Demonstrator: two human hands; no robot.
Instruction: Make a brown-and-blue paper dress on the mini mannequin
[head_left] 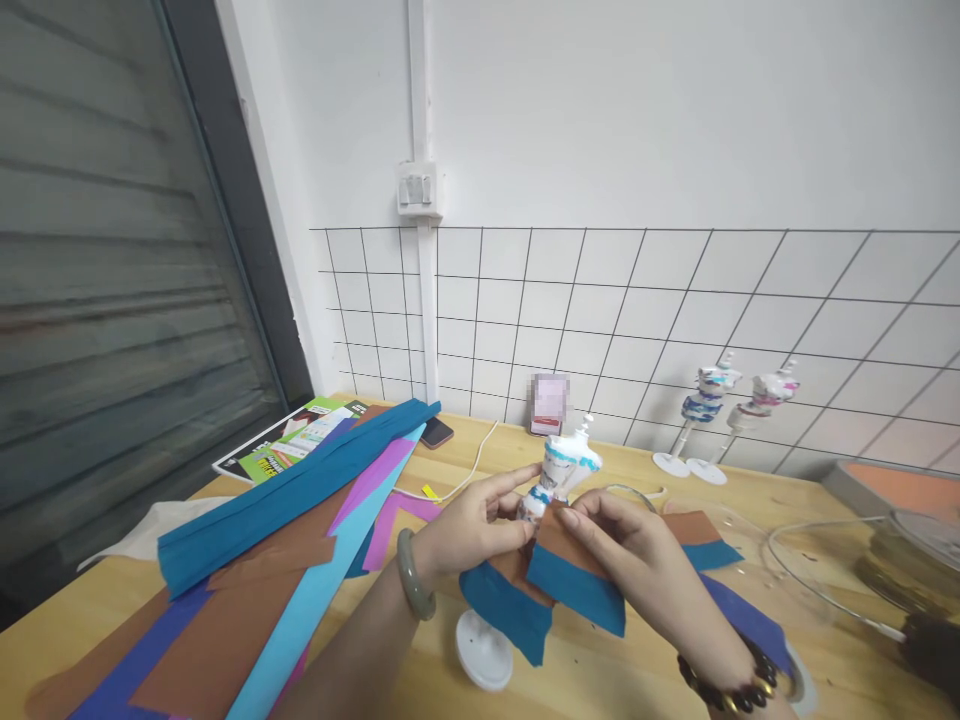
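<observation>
A small white dress form [568, 462] with blue and teal marks is upright in the middle, above a round white base [484, 650]. My left hand [480, 525] is closed around its lower body from the left. Between the thumb and fingers of my right hand [630, 550] is the brown top of a brown and teal paper piece [577, 580], held against the form's front. A second brown and teal piece [506, 605] hangs from the form, below my left hand and partly behind the first.
Long brown, blue, purple and teal paper strips [292, 490] lie at the left over magazines [281, 445]. A phone [436, 432] and a white cable are behind. Two more dress forms [705, 395] stand back right, near a brown and teal piece [701, 540] and blue paper [746, 615].
</observation>
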